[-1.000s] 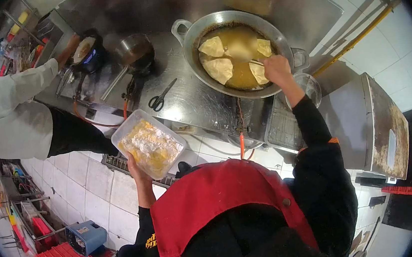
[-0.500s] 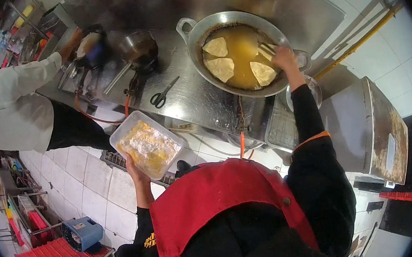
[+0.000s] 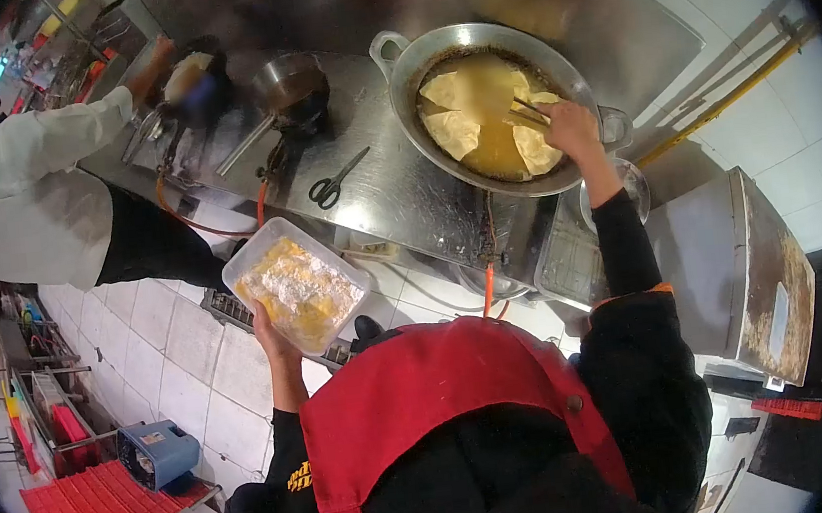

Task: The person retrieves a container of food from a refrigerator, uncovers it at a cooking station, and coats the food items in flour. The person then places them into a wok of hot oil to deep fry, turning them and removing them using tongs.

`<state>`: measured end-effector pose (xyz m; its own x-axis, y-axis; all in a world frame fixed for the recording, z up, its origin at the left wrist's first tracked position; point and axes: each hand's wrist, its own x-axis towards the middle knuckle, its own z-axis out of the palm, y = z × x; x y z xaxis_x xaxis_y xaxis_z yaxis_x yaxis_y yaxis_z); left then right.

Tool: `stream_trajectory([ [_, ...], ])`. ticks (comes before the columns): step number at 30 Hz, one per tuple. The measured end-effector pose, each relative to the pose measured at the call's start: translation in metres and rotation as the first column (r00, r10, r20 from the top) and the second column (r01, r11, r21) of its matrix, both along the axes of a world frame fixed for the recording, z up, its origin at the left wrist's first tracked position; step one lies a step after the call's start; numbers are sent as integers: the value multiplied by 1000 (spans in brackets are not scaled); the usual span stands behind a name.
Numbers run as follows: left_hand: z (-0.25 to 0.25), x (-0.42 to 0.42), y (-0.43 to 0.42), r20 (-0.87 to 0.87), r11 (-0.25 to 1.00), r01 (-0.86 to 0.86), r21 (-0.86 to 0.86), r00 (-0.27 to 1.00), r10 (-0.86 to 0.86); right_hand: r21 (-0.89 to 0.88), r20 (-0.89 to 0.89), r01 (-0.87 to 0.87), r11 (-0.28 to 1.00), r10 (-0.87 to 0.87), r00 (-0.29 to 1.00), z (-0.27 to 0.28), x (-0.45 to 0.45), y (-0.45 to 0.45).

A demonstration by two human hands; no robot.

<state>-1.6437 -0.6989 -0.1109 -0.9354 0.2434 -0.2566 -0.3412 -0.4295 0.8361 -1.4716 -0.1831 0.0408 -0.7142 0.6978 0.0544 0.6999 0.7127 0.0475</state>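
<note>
My left hand (image 3: 272, 333) is closed on the near-left edge of a clear plastic container (image 3: 357, 267), held over the floor in front of the stove. Inside it are yellow pieces dusted with white flour (image 3: 299, 283). Over the right side of a large two-handled metal wok (image 3: 561, 60), my right hand (image 3: 573, 129) grips a pair of chopsticks (image 3: 531, 116), their tips low over the oil beside pale dough pieces. Several flat pale dough pieces (image 3: 455, 135) float in the yellow oil. Steam blurs the middle of the wok.
Black-handled scissors (image 3: 327, 191) lie on the steel stove top (image 3: 404, 192), left of the wok. Beyond them is a saucepan (image 3: 290, 81). A co-worker in a white top (image 3: 35, 206) works at a pan on the left. An orange hose (image 3: 488, 288) hangs below the stove.
My right hand has shifted slightly down, and the chopsticks point further left over the oil. The dough pieces now sit closer together. My left hand still holds the container.
</note>
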Motion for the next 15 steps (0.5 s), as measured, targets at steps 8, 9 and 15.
stream_trajectory([
  [8, -2, 0, 1, 33, 998, 7, 60, 999, -9, 46, -14, -168, 985, 169, 986, -31, -52, -45],
  [9, -3, 0, 1, 33, 998, 6, 60, 999, -8, 36, 8, -148, 988, 148, 989, -34, -59, -51],
  [15, -8, 0, -2, -17, 1000, 7, 24, 1000, -6, 17, 34, -117, 993, 117, 993, -51, -76, -40],
])
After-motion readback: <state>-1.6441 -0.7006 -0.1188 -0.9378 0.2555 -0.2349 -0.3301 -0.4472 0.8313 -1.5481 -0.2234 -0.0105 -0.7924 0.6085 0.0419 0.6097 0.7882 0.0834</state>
